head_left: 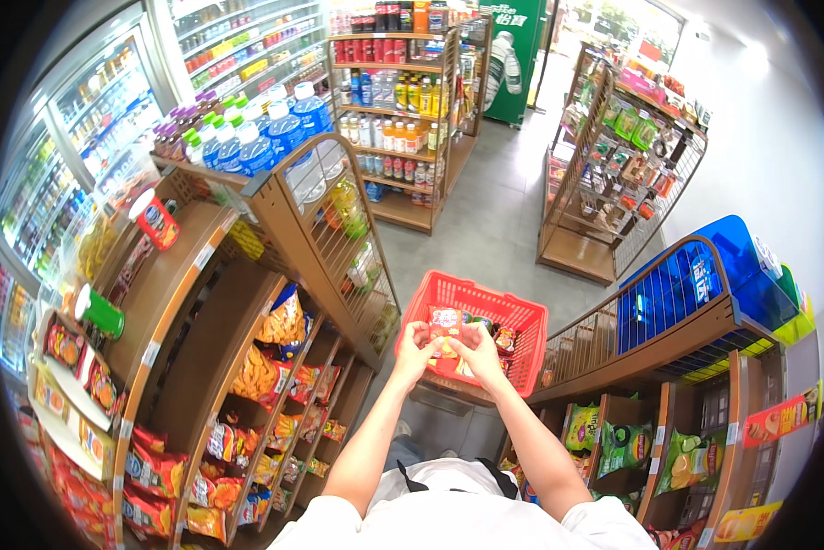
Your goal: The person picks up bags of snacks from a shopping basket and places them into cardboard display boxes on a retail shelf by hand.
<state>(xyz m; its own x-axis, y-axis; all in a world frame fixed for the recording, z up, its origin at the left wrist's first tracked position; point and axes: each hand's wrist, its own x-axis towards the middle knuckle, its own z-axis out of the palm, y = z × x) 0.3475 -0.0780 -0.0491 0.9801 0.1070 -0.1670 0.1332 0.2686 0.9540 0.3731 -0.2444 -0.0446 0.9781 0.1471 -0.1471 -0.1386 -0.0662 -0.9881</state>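
2 hands (414, 346) (479, 346) pinch a small snack packet (446, 321) over red basket (513, 323).

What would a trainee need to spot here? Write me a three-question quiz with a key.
1. True or false: both hands hold the small snack packet.
2. What colour is the shopping basket?
A. green B. red C. grey
3. On which side of the person stands the shelf of bagged chips?

Key
1. True: the left hand and right hand both grip it above the basket.
2. B.
3. The left.
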